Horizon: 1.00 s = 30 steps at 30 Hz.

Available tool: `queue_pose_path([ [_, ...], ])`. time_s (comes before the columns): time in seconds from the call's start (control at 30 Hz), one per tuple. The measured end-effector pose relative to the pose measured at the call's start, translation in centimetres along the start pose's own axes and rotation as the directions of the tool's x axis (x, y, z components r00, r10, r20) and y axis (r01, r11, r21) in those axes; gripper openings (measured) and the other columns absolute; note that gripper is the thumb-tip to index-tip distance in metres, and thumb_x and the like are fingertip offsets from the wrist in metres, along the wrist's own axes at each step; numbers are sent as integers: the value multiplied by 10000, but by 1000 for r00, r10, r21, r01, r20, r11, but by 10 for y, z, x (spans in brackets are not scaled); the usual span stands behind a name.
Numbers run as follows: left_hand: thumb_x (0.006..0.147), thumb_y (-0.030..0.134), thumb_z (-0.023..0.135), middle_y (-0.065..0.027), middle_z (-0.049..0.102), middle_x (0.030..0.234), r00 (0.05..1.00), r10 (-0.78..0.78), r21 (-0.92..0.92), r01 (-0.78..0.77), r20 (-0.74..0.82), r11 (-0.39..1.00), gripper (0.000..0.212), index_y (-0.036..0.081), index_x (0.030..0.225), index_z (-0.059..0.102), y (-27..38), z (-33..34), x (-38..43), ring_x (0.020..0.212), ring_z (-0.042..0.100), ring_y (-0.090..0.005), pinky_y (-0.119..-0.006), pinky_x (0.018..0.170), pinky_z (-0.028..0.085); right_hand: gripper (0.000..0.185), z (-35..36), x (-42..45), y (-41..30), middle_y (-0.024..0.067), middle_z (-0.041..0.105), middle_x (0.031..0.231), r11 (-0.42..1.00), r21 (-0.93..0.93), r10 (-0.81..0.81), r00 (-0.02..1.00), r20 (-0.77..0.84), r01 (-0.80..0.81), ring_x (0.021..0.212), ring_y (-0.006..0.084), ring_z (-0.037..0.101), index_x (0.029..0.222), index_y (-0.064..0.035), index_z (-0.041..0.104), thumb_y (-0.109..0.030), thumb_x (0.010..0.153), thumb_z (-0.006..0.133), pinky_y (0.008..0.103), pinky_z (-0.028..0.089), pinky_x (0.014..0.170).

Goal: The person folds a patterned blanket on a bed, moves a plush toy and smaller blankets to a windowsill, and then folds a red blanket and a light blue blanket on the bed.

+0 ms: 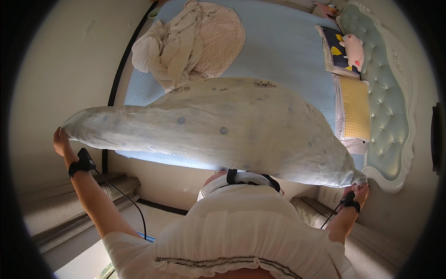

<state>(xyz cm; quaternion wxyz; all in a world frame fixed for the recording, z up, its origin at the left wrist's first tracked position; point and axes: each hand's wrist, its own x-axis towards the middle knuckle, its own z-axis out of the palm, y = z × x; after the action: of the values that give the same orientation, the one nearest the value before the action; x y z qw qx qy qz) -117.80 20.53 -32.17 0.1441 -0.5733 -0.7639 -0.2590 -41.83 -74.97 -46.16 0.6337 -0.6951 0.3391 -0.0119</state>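
A pale quilt with blue flower prints [237,129] is stretched wide in the air between my outspread arms, over the near side of the bed. At the far left my left hand [61,142] grips one corner of it. My right hand [360,191] holds another corner near the foot of the headboard at the right. Under and beyond the quilt lies a light blue quilted bed cover [278,45]. A crumpled cream and pink speckled blanket [181,45] rests on the far left part of the bed.
Along the tufted green headboard [386,101] lie a yellow checked pillow [355,108], a dark pillow with yellow shapes [331,45] and a pink plush toy [353,52]. Grey curtains [76,205] hang behind my left arm. A white drawer cabinet [327,195] stands near my right hand.
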Motion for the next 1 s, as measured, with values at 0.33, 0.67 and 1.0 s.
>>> queue_pose_path([
  [0.33,823,76,603,-52,672,935,836,-102,-291,299,538,909,211,89,1021,674,-51,120,-152,811,616,-144,-276,725,493,353,-6,48,61,3,537,1093,965,-260,-6,989,-146,-33,963,181,522,1109,-160,578,-383,837,545,380,443,799],
  [0.67,811,-27,558,-51,656,962,838,138,-516,187,528,836,254,72,1022,659,4,164,-139,895,604,-153,-266,788,473,403,139,18,-4,27,581,962,860,-337,-227,878,420,384,857,124,504,1172,8,571,-302,920,520,250,408,773],
  [1.0,859,133,602,-80,608,1083,767,574,-769,-173,287,616,326,95,1180,565,195,59,-142,943,598,-163,-288,818,480,243,245,-267,-127,-64,491,726,699,93,-415,296,860,710,678,30,433,828,-51,554,-252,952,498,174,357,633],
])
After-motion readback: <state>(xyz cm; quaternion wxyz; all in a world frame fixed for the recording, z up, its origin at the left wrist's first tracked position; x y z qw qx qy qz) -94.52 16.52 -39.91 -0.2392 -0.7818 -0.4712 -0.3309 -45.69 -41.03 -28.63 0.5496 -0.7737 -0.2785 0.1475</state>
